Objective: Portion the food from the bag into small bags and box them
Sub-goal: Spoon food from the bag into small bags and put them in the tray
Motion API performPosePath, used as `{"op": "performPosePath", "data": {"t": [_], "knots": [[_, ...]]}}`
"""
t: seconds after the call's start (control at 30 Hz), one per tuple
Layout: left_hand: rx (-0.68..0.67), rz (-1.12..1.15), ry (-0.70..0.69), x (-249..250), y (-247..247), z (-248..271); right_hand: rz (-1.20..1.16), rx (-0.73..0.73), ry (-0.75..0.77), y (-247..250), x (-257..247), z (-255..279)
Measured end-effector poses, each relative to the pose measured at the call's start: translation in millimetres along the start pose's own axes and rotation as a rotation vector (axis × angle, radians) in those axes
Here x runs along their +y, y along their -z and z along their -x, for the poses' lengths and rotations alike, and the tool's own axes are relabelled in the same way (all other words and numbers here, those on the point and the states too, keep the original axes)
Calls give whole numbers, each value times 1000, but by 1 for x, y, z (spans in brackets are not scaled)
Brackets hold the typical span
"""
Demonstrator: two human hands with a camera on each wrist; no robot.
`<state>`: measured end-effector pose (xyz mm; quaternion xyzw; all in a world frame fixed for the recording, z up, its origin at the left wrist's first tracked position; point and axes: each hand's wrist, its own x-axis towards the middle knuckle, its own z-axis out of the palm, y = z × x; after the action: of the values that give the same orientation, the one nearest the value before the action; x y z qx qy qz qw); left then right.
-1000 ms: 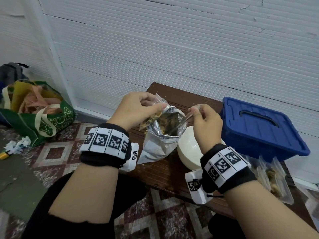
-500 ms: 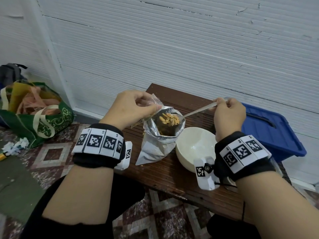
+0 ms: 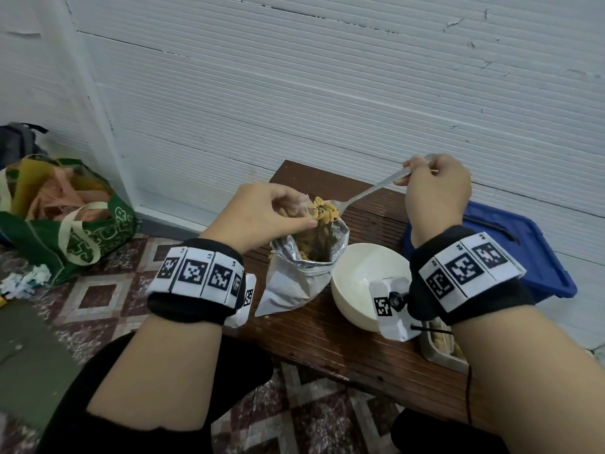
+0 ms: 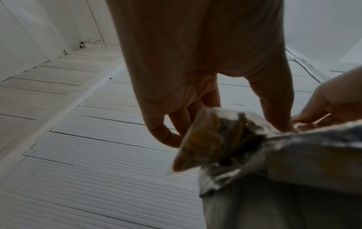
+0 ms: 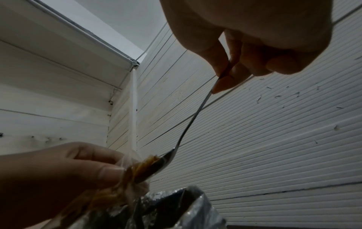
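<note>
The left hand [image 3: 262, 217] pinches the mouth of a small clear bag [image 4: 201, 139] between thumb and fingers, just above the open foil bag [image 3: 304, 267] standing below it on the wooden bench [image 3: 327, 335]. The right hand [image 3: 435, 194], raised and well to the right, pinches the handle end of a metal spoon [image 3: 370, 191]; its bowl, heaped with yellow-brown food [image 3: 324, 209], sits at the small bag's mouth. A white bowl [image 3: 360, 273] lies beneath the right wrist, a blue box [image 3: 523, 250] beyond it.
</note>
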<state>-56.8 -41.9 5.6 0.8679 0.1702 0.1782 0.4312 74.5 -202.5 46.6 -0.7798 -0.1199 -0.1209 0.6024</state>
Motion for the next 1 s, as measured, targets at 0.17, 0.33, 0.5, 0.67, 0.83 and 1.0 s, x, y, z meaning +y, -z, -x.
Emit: {"op": "performPosePath", "data": {"t": [0.17, 0.33, 0.5, 0.67, 0.83, 1.0], "knots": [[-21, -23, 12, 1, -1, -1, 25, -17, 38, -6, -2, 2], [-54, -31, 9, 2, -1, -1, 31, -48, 50, -12, -4, 6], [-61, -60, -13, 5, -4, -1, 17, -72, 90, -16, -5, 10], [-8, -44, -47, 7, -9, -2, -45, -76, 125, -16, -7, 13], [91, 9, -87, 6, -14, -2, -150, -117, 268, -11, -14, 21], [213, 173, -14, 4, -12, -3, -264, -53, 438, 0, -18, 23]]}}
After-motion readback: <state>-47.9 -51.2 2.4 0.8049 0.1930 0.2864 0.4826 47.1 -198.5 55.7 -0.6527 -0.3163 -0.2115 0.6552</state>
